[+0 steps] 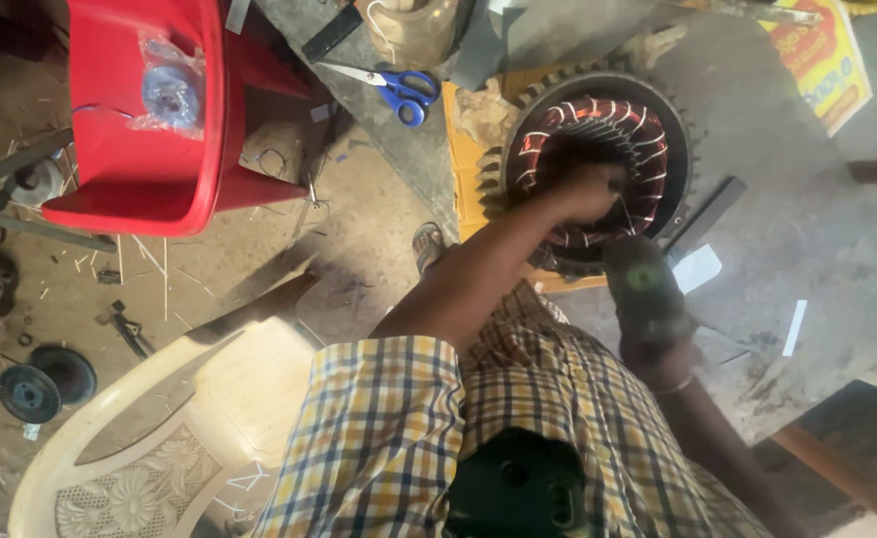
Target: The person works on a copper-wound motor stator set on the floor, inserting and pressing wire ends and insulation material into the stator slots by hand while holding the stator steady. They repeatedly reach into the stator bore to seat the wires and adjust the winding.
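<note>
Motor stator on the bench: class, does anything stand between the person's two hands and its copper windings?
Nothing visible does. The left hand is already inside the motor stator, on the copper windings. The right hand, blurred, holds a dark tool at the stator's near edge. The scissors lie off to the side.

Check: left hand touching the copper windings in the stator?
Touching. In the head view, the left hand sits in the stator bore, fingers pressed on the copper windings, no gap visible.
</note>
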### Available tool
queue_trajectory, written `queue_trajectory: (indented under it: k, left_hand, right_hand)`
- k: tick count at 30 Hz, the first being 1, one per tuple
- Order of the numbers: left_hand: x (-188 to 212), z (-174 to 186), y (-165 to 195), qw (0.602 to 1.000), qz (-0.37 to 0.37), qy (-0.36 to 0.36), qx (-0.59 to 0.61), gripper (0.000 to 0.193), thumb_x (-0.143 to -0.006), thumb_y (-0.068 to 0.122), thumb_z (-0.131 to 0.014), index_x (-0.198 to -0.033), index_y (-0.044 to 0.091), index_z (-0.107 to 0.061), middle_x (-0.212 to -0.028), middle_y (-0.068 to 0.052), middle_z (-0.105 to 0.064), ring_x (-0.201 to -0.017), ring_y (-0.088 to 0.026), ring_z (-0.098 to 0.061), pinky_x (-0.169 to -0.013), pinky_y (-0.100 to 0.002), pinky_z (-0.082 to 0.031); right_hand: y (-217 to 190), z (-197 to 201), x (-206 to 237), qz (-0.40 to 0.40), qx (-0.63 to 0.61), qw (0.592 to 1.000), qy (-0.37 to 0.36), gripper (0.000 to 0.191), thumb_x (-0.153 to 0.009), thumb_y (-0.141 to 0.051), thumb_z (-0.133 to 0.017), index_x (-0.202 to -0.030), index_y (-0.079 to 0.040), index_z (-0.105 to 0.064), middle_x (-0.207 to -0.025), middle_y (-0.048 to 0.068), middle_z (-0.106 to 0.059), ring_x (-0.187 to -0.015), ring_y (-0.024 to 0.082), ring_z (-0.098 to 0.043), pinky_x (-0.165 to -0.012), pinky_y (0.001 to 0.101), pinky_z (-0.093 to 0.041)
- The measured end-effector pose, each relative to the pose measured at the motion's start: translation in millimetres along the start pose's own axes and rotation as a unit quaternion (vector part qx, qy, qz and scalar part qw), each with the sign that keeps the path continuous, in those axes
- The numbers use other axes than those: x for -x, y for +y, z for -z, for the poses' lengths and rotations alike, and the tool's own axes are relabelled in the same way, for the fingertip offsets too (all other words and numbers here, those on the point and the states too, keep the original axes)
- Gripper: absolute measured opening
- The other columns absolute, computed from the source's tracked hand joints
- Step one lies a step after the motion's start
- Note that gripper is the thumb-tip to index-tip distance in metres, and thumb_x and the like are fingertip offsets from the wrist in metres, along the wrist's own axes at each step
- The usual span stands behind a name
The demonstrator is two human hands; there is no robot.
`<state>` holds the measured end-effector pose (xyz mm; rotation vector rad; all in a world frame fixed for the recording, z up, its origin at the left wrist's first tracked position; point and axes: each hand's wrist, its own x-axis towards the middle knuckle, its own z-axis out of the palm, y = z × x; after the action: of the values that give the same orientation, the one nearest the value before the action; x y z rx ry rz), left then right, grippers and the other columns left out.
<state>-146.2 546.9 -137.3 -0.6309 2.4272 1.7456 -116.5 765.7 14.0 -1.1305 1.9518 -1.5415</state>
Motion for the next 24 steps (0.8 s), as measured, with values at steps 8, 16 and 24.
queue_trajectory:
  k: [8, 16, 24]
  left_hand:
    - [-1.9, 1.2, -1.1, 0.999, 0.0, 0.024, 0.036, 0.035, -0.089, 0.016, -0.062, -0.124, 0.016, -0.071, -0.118, -0.014, -0.075, -0.11, -0.032, -0.071, -0.096, -0.041, -0.055]
    - [102.2, -10.4, 71.2, 0.989, -0.113, -0.007, -0.096, 0.044, -0.086, 0.013, -0.062, -0.13, 0.009, -0.06, -0.12, -0.025, -0.064, -0.099, -0.037, -0.071, -0.083, -0.047, -0.056]
    - [175.2, -23.4, 124.5, 0.981, -0.114, -0.124, -0.097, 0.079, -0.076, 0.015, -0.066, -0.151, 0.013, -0.043, -0.135, -0.042, -0.043, -0.088, -0.042, -0.07, -0.071, -0.051, -0.057]
  right_hand:
    - [47.8, 4.9, 9.8, 0.045, 0.296, 0.948, -0.111, 0.021, -0.096, -0.01, -0.064, -0.115, -0.006, -0.07, -0.093, 0.018, -0.064, -0.087, 0.036, -0.063, -0.075, 0.0479, -0.051]
    - [24.1, 114.5, -23.7, -0.016, 0.424, 0.901, -0.091, 0.036, -0.103, -0.027, -0.061, -0.108, 0.009, -0.064, -0.08, 0.014, -0.066, -0.076, 0.03, -0.065, -0.076, 0.0474, -0.052]
    - [-2.8, 75.1, -113.9, 0.085, 0.446, 0.869, -0.196, 0.025, -0.114, -0.018, -0.056, -0.096, 0.0, -0.062, -0.088, 0.017, -0.064, -0.076, 0.034, -0.063, -0.069, 0.0446, -0.05]
